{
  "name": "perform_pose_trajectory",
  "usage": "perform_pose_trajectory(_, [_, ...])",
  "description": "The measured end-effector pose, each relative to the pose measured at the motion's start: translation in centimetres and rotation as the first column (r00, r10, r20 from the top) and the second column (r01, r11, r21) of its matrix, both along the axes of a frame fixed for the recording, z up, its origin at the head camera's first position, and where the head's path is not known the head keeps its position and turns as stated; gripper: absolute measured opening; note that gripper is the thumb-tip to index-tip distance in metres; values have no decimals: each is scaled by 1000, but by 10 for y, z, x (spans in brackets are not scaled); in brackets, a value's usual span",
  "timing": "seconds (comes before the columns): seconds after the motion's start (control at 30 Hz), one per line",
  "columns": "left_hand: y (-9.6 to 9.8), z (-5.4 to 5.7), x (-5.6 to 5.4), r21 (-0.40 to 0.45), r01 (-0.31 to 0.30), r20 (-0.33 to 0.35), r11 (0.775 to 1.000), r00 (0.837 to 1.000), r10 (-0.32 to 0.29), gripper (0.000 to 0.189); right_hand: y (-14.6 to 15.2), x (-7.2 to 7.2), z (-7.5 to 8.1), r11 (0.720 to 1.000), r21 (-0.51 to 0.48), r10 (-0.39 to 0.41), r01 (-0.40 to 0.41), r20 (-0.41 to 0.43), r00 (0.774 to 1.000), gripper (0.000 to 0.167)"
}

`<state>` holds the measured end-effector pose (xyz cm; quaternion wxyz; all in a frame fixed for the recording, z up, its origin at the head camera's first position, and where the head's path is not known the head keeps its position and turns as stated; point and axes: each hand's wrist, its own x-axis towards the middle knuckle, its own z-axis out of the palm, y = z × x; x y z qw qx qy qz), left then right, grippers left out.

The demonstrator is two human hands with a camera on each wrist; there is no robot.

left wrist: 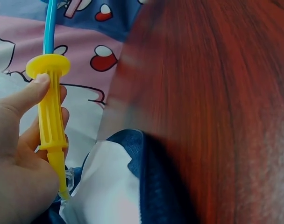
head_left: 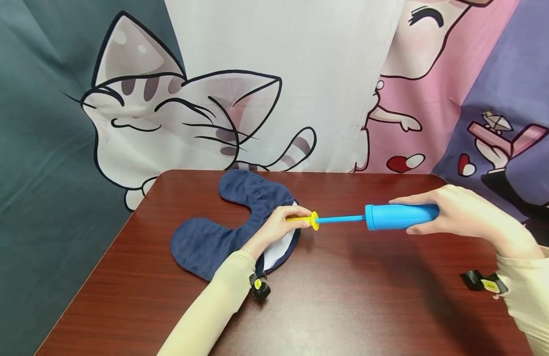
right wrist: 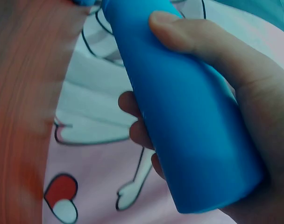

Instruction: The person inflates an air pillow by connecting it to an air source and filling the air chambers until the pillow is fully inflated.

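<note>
A hand air pump is held level above the table, its blue barrel (head_left: 399, 217) and yellow end (left wrist: 52, 112) joined by a thin blue rod (head_left: 341, 219) that stands drawn out. My left hand (head_left: 274, 228) grips the yellow end, thumb just below its flange. The tapered yellow tip (left wrist: 59, 170) reaches a clear valve (left wrist: 70, 178) on a white inner bladder; how deep it sits I cannot tell. That white bladder (left wrist: 107, 175) shows through the opened edge of a navy U-shaped neck pillow (head_left: 203, 247). Around the barrel, my right hand (head_left: 465, 217) wraps its fingers and thumb.
The pillow lies on a reddish-brown wooden table (head_left: 345, 306), left of its middle. Behind the table's far edge hangs a cartoon-printed cloth (head_left: 327, 59). A small black camera (head_left: 260, 290) is strapped to the left wrist, another camera (head_left: 474, 280) to the right.
</note>
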<state>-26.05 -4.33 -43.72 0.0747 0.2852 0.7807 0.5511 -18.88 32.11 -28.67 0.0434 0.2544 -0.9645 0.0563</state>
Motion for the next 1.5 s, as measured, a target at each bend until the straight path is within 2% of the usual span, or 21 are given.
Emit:
perform_pose_trajectory(0.3, [2,-1,1,19,-8,-3,1000,1000,8,28,-30,-14,-12,998,2,66,-66,-13,998,59])
perform_pose_trajectory(0.5, [3,-1,0,21,-14,2,1000,1000,14,28,-49,-23,-23,998,10,61,-62,23,998,58])
perform_pose_trajectory(0.73, [2,-1,0,24,-4,4,1000,1000,4,28,-70,-32,-32,995,-6,99,-99,53,994,58])
perform_pose_trajectory(1.03, [2,0,0,22,2,-32,1000,999,-1,27,-91,-40,-45,991,21,128,-128,23,992,57])
perform_pose_trajectory(1.27, [-1,1,1,-25,4,-26,1000,1000,-4,26,-90,-39,-40,991,31,126,-128,50,991,61])
perform_pose_trajectory(1.5, [-3,4,1,-68,-6,-22,998,1000,5,27,-71,-31,-28,995,-7,104,-104,84,991,63])
